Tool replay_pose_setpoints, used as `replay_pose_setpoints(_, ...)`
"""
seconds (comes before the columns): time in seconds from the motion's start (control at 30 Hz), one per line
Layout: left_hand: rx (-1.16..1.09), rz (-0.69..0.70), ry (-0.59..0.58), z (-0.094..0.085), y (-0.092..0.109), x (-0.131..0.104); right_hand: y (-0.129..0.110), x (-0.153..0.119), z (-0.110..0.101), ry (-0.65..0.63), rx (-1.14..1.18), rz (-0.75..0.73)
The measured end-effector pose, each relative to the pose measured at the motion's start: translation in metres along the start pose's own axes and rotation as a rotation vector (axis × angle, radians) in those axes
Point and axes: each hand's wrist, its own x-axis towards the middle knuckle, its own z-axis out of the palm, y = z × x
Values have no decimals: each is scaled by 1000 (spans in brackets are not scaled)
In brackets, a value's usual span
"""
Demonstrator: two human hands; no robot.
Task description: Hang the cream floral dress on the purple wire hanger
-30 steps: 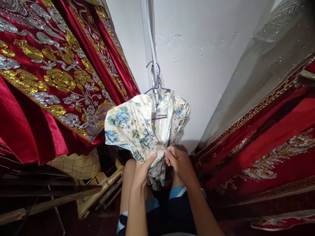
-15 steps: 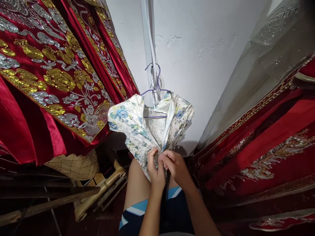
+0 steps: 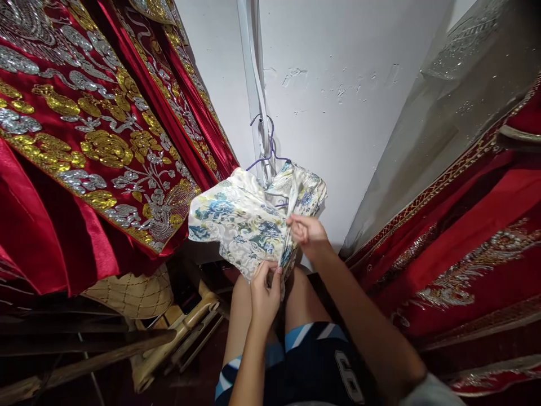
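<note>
A white blouse with a blue and yellow floral pattern hangs on a purple wire hanger, its front edges drawn nearly together. My left hand pinches the lower front edge between thumb and fingers. Higher up on the front opening, my right hand grips the edge with curled fingers. Any fastener under the fingertips is too small to make out. A white strap runs down the wall, and the hanger's hook is at it.
Red satin cloth with gold and silver sequins hangs at the left. More red embroidered cloth is on the right. A bamboo chair stands at lower left. The white wall is behind the blouse.
My right hand has moved up along the front opening, away from my left hand. The blouse's left panel has been pulled across, narrowing the neck opening.
</note>
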Motion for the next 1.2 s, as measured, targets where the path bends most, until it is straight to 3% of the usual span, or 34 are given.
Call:
replay_pose_setpoints(0.17, 87, -25, -88, -19, -19, 9, -58, 40, 33, -38, -78, -154)
replay_pose_setpoints(0.33, 109, 10, -224, -41, -29, 36, -65, 35, 44, -37, -221, -295)
replay_pose_setpoints(0.43, 49, 58, -124, -53, -7, 61, -60, 24, 42, -122, -352, -370)
replay_pose_setpoints(0.53, -32, 200, 82, -58, 37, 92, -56, 15, 43, -157, -450, -432)
replay_pose_setpoints(0.6, 11, 357, 121, -58, 66, 115, -54, 13, 44, -175, -476, -458)
replay_pose_setpoints(0.67, 144, 487, 75, -56, 89, 136, -50, 14, 45, -183, -479, -487)
replay_pose_setpoints(0.77, 360, 633, 68, -50, 107, 157, -38, 25, 41, -155, -443, -512)
replay_pose_setpoints(0.87, 417, 664, 187, -54, 111, 167, -18, 40, 29, -128, -447, -459)
replay_pose_setpoints(0.97, 227, 527, 462, -78, 98, 179, 2, 41, 12, -139, -433, -283)
replay_pose_setpoints(1.07, -172, 255, 677, -110, 64, 192, 18, 17, -5, -178, -323, -131)
replay_pose_setpoints(1.13, -541, -36, 656, -119, 37, 192, 27, -8, -13, -213, -240, -98)
replay_pose_setpoints(1.2, -845, -336, 536, -111, 15, 177, 37, -34, -19, -202, -115, -92)
